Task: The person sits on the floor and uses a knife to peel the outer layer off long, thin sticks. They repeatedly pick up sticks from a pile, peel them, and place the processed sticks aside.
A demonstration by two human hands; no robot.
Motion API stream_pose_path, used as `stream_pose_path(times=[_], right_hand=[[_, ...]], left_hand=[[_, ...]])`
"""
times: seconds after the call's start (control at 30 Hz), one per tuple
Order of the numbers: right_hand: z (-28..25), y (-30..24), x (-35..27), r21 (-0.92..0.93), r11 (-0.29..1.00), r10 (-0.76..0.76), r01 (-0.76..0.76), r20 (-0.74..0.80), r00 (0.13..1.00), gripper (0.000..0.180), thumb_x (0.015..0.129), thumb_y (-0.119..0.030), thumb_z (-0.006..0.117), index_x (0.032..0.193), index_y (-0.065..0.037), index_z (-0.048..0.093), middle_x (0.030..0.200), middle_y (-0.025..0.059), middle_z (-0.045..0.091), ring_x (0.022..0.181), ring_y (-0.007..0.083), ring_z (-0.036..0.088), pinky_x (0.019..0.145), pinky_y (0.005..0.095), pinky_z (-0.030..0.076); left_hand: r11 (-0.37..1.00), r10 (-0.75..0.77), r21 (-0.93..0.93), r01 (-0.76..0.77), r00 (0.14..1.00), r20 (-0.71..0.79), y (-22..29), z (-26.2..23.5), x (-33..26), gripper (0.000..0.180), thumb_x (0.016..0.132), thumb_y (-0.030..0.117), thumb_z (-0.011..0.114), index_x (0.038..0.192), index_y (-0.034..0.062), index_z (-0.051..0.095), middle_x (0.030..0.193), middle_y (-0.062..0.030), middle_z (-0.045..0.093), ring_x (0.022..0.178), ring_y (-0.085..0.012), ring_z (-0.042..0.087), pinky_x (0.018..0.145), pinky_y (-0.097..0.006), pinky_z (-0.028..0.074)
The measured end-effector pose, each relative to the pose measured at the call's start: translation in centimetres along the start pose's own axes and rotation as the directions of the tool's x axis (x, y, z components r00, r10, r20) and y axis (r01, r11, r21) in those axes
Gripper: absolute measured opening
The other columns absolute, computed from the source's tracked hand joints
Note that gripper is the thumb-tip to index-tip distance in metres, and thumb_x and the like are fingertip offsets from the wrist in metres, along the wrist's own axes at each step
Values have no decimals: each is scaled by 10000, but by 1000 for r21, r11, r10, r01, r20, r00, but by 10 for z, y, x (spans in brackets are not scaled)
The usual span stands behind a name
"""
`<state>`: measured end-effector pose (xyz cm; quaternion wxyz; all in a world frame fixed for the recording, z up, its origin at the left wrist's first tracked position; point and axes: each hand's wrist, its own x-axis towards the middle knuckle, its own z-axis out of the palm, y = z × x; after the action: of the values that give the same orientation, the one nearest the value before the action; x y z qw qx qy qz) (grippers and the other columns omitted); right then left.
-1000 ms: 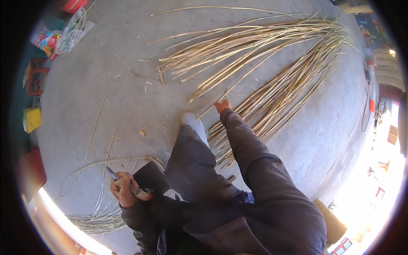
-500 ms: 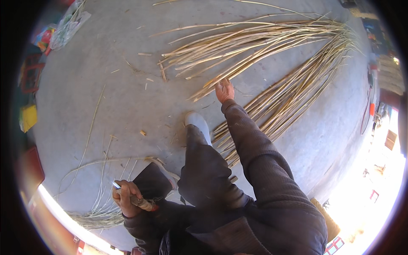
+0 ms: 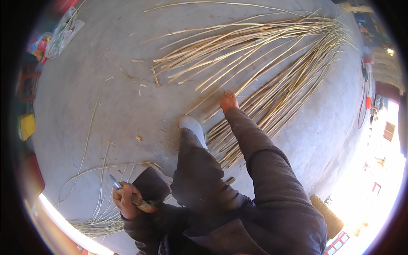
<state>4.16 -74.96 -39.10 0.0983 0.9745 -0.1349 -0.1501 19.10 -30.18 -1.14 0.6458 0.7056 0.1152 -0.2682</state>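
Fingers of the right hand point(image 3: 228, 102) press down on the cane pile point(image 3: 272, 80), fanned over the concrete floor point(image 3: 106, 85) ahead of the white shoe point(image 3: 193, 127); whether they grip a cane I cannot tell. Left hand point(image 3: 125, 199), behind and left of the shoe, is clenched round a knife point(image 3: 127, 193).

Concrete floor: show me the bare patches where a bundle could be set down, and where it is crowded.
Bare concrete floor lies left of the fanned pale cane strips, up to the plastic bags. Another free strip lies right of the fan. Crowded: around the right hand on the strips, and by the left hand with its knife, beside thin curled strips.
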Motion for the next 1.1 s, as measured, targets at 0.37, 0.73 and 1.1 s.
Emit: stream_pose_path(times=[0.37, 0.73, 1.1], right_hand=[[-68, 67, -65, 115, 966, -255, 231, 282, 925, 120, 877, -298, 684, 938, -224, 755, 1005, -4, 712, 1070, 225, 646, 1000, 499, 413], [-150, 90, -85, 126, 932, -355, 341, 119, 927, 149, 873, -330, 682, 928, -194, 710, 926, 25, 710, 965, 251, 683, 860, 472, 474], [-256, 88, -83, 320, 816, -345, 482, -400, 849, 244, 937, -272, 662, 1137, -135, 693, 927, 61, 679, 934, 288, 667, 871, 452, 490]], left_hand=[[987, 124, -99, -123, 992, -1, -10, -8, -16, 172, 1020, 219, 600, 978, 56, 564, 758, -61, 591, 551, -133, 547, 495, -254, 426], [964, 262, -47, -263, 965, -15, -25, -37, -32, 207, 1013, 245, 606, 936, 56, 571, 763, -64, 591, 583, -141, 560, 528, -265, 439], [881, 241, -411, -234, 970, -36, -13, -47, -82, 338, 1073, 372, 509, 1081, 41, 578, 843, -69, 604, 639, -153, 550, 546, -270, 437]])
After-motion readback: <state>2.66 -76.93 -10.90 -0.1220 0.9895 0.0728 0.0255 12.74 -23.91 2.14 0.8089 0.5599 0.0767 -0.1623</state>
